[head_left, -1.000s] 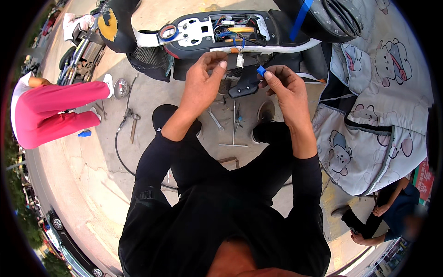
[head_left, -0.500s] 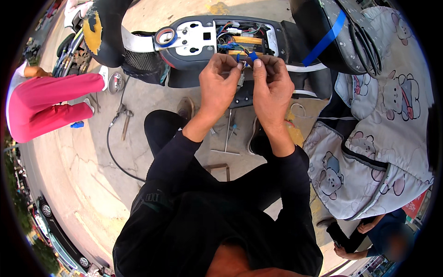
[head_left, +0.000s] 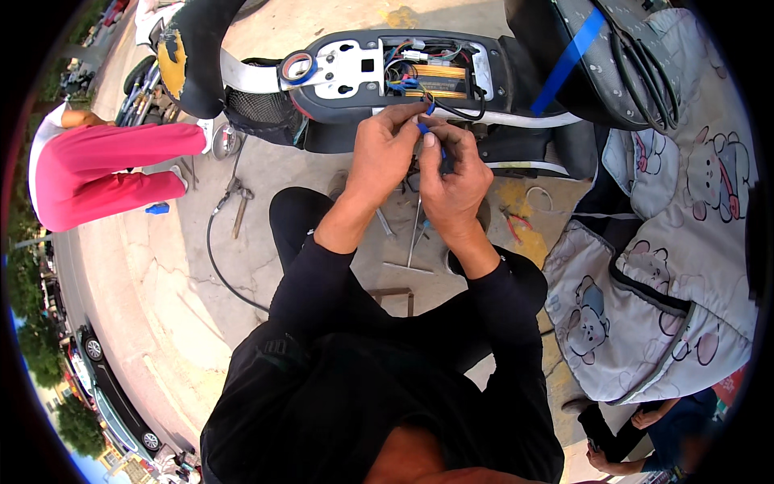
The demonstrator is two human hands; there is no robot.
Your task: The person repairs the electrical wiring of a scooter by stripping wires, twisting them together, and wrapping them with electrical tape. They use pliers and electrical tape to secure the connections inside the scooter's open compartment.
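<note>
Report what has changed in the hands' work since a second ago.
The bare right hand, holding a small blue strip, has moved left. The bare left hand, open and apart before, has drawn in beside it, fingertips at the strip. The round, blue-rimmed roll stays on the white metal plate.

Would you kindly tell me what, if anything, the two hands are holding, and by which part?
The left hand and right hand pinch a small blue piece between them; exactly where cannot be told.
</note>
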